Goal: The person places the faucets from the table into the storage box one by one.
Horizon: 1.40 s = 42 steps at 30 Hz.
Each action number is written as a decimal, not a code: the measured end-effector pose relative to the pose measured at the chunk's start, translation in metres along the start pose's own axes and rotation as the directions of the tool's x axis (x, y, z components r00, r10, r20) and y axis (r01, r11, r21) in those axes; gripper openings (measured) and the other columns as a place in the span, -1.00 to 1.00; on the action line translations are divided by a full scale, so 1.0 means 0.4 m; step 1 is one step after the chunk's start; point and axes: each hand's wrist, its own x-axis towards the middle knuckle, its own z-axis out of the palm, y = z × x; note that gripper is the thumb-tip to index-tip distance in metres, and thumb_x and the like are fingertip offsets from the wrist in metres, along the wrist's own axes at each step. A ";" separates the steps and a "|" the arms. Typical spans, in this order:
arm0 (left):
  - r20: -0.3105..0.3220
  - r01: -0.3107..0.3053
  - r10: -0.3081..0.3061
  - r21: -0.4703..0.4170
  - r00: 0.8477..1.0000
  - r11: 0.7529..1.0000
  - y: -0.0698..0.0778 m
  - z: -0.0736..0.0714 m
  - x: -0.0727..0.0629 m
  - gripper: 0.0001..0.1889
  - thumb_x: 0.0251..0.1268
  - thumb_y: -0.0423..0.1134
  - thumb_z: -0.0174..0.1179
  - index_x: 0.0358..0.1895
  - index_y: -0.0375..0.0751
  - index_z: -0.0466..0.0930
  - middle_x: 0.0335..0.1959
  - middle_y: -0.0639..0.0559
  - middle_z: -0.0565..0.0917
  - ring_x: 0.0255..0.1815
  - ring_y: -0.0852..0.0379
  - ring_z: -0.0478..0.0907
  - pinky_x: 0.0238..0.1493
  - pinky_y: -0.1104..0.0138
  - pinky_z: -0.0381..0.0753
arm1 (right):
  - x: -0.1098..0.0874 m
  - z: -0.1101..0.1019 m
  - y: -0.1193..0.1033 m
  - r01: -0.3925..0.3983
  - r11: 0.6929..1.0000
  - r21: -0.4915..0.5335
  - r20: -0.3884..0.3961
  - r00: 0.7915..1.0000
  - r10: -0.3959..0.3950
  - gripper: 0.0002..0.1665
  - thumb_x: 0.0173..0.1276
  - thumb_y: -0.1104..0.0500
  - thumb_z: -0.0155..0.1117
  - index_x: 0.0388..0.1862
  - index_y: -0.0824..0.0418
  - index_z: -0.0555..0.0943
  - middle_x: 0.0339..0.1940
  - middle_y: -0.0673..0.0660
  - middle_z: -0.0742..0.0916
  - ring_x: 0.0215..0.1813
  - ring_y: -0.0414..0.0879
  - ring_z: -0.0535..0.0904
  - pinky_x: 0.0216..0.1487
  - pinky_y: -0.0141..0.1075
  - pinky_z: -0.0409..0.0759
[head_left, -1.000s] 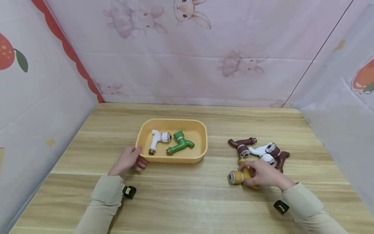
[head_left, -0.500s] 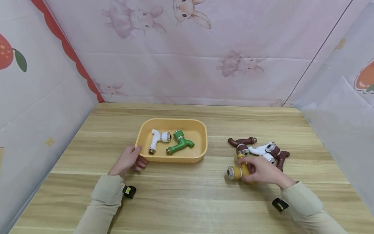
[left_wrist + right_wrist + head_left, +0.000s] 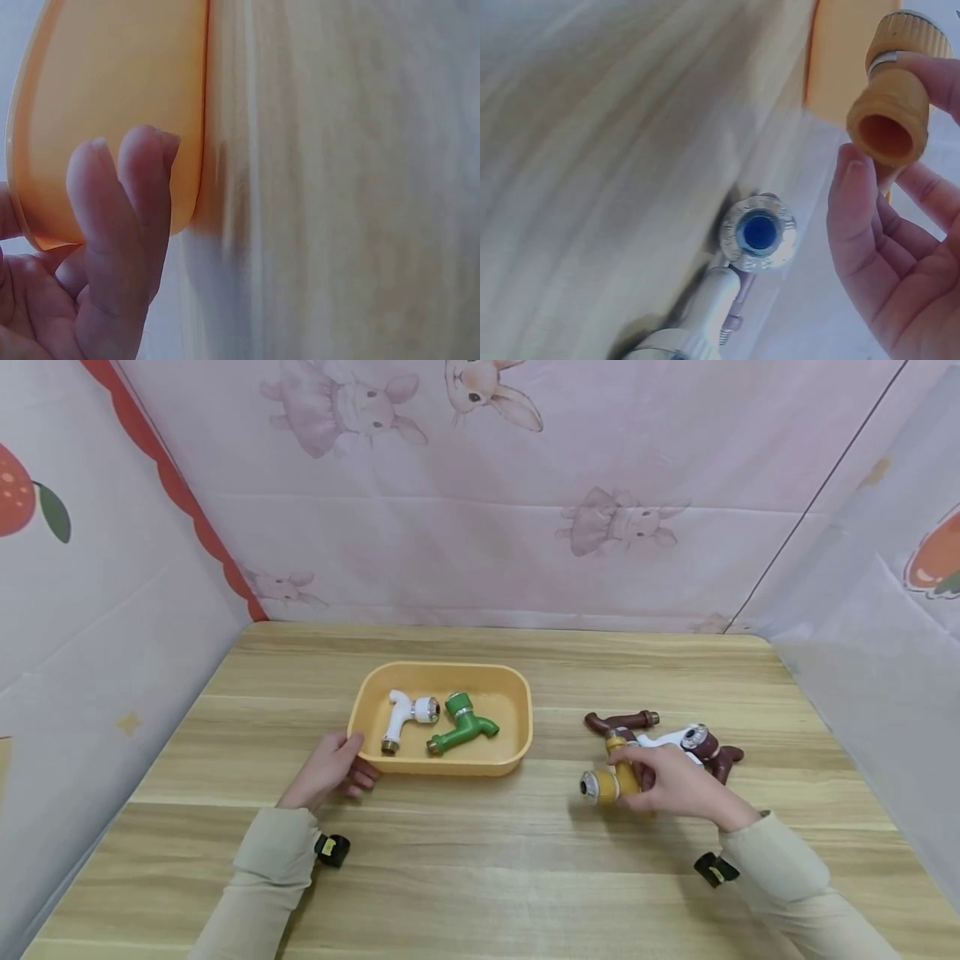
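Note:
My left hand (image 3: pixel 330 770) holds the near left corner of a yellow plastic tray (image 3: pixel 442 768), thumb at the rim and other fingers along the outer wall. Inside the tray lie a white faucet (image 3: pixel 399 723) and a green faucet (image 3: pixel 467 732), apart from each other. At the right, my right hand (image 3: pixel 678 783) pinches a yellow faucet (image 3: pixel 624 772) between thumb and fingers, its knob pointing left. In the right wrist view the open outlet of the yellow faucet (image 3: pixel 891 112) faces the camera, raised off the table.
Beyond my right hand lie a brown faucet (image 3: pixel 626 722), a white faucet (image 3: pixel 666 739) partly hidden by the hand, and another brown faucet (image 3: pixel 723 762). The wooden table (image 3: pixel 465 877) ends at a fabric-covered back wall (image 3: pixel 480 568), with side walls left and right.
My right hand has lifted the yellow faucet off the table and moved it slightly away from me and to the left. The left hand and tray have stayed in place.

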 end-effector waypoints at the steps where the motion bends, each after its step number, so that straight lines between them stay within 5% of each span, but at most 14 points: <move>1: 0.001 -0.001 0.001 0.001 1.000 1.000 0.000 0.000 0.000 -0.58 0.47 -0.19 -0.37 0.02 -0.56 0.26 -0.51 -0.15 0.63 -0.56 0.08 0.57 -0.56 0.23 0.64 | 0.003 -0.001 -0.001 -0.001 1.000 0.004 0.000 1.000 0.001 -0.50 -0.10 0.22 0.43 -0.09 0.20 0.56 -0.63 -0.14 0.50 -0.60 -0.36 0.33 -0.63 -0.47 0.39; 42: -0.002 0.014 -0.014 0.007 1.000 1.000 0.007 -0.001 -0.004 -0.56 0.48 -0.16 -0.37 0.03 -0.55 0.26 -0.50 -0.15 0.63 -0.53 0.06 0.59 -0.51 0.19 0.65 | 0.121 -0.044 -0.056 -0.044 0.994 0.095 0.005 0.999 0.044 -0.49 -0.06 0.23 0.42 -0.05 0.23 0.55 -0.50 -0.02 0.60 -0.54 -0.22 0.44 -0.56 -0.39 0.50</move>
